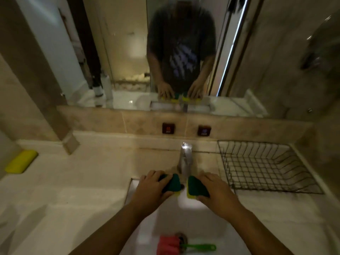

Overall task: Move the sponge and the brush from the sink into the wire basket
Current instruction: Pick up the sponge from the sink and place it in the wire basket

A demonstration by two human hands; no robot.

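Observation:
Two green-and-yellow sponges are held over the back of the white sink (202, 227), one on each side of the tap. My left hand (152, 188) grips the left sponge (172, 184). My right hand (215, 188) grips the right sponge (195, 186). A brush (182, 246) with a pink head and a green handle lies at the bottom of the sink, over the drain. The dark wire basket (265, 168) stands on the counter to the right of the tap, with nothing in it.
A chrome tap (184, 161) rises between my hands. A yellow case (21, 161) lies on the counter at the far left. A mirror (128, 52) on the wall behind shows a person and bottles. Two small dark switches (168, 128) sit on the tiled backsplash.

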